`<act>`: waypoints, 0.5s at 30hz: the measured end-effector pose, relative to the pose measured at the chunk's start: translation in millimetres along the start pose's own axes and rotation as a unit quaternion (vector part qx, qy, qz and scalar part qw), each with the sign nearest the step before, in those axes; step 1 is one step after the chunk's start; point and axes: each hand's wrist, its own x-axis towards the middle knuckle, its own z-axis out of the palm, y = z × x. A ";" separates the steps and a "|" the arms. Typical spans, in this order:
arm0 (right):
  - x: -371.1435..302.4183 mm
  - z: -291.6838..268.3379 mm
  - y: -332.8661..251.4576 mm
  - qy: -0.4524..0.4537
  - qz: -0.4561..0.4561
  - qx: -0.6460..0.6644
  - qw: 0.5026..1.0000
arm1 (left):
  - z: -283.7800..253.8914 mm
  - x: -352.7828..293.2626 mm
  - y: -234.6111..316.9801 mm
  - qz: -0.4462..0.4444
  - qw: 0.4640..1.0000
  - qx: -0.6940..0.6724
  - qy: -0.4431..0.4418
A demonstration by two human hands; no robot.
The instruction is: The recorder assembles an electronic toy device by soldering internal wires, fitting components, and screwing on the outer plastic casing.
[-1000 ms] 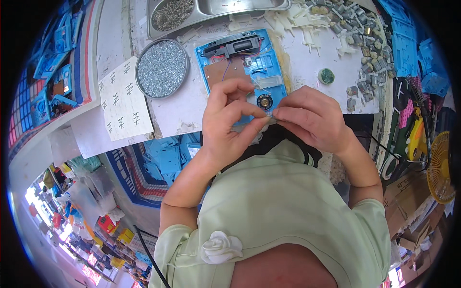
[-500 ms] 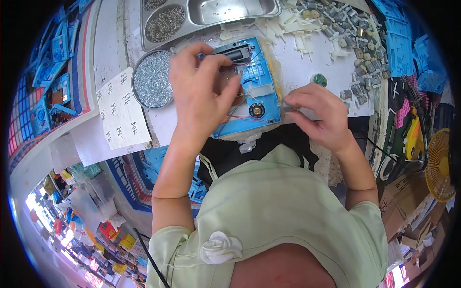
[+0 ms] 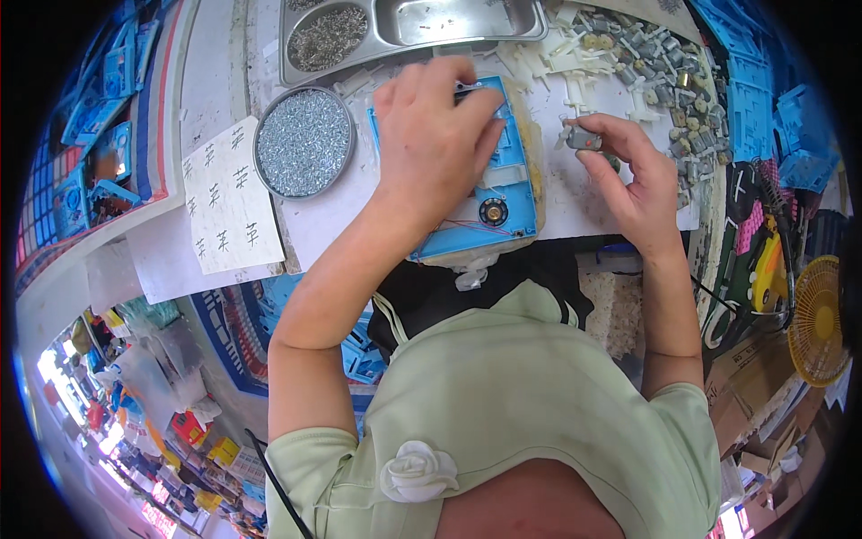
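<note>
On the table in front of me lies a blue plastic housing (image 3: 521, 218), with thin red wires and a small round speaker (image 3: 493, 211) at its near end. My left hand (image 3: 431, 139) covers the left and middle of it. Its thumb and fingers are closed at a dark part near the housing's far end; what they pinch is hidden. To the right of the housing, my right hand (image 3: 642, 180) is raised over the table. Between its thumb and forefinger is a small motor (image 3: 587, 140), with a whitish piece at its left end.
A round dish (image 3: 351, 148) of small screws stands left of the housing, beside a handwritten paper sheet (image 3: 215, 220). A metal compartment tray (image 3: 431, 41) is at the back. White plastic pieces (image 3: 575, 61) and several motors (image 3: 696, 117) cover the far right. Blue parts (image 3: 747, 121) are stacked beyond.
My right hand has moved up and away from the housing's right edge, and the motor now shows in its fingers. My left hand has shifted right over the housing, covering the dark part.
</note>
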 end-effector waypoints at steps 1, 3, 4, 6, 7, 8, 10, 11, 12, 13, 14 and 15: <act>1.0 0.1 1.7 -0.001 -0.001 -0.003 1.000 | 1.5 -0.3 -5.2 0.043 0.999 0.002 0.003; 3.7 2.1 0.1 -0.013 0.005 0.006 1.000 | -6.6 -8.5 -11.7 0.087 0.996 -0.028 -0.006; 4.9 4.0 -0.6 -0.021 0.015 0.015 1.000 | -14.6 -15.8 -14.0 0.090 0.994 -0.065 -0.019; 11.9 11.8 -2.0 -0.044 -0.025 -0.011 0.999 | -28.2 -30.5 -18.4 0.085 0.991 -0.096 -0.031; 20.1 15.9 -3.1 -0.063 -0.074 -0.048 0.994 | -33.8 -40.2 -18.4 0.072 0.993 -0.093 -0.029; 26.1 20.4 -4.2 -0.082 -0.123 -0.084 0.985 | -35.6 -48.0 -18.7 0.060 0.994 -0.091 -0.027; 32.0 33.2 -6.3 -0.090 -0.116 -0.086 0.985 | -31.3 -62.7 -21.0 0.028 0.995 -0.094 0.016; 34.8 37.7 -6.0 -0.095 -0.114 -0.087 0.985 | -30.6 -67.1 -22.3 0.012 0.995 -0.094 0.039; 37.3 39.4 -4.5 -0.096 -0.114 -0.097 0.984 | -30.5 -69.4 -22.8 0.006 0.994 -0.096 0.043; 39.0 40.8 -2.8 -0.097 -0.113 -0.108 0.983 | -29.8 -70.7 -21.9 0.000 0.994 -0.099 0.047; 40.0 41.9 -1.7 -0.097 -0.112 -0.119 0.982 | -28.9 -71.6 -21.2 -0.005 0.993 -0.103 0.051; 40.2 42.6 -1.3 -0.102 -0.112 -0.128 0.980 | -27.9 -72.2 -20.9 -0.006 0.993 -0.106 0.056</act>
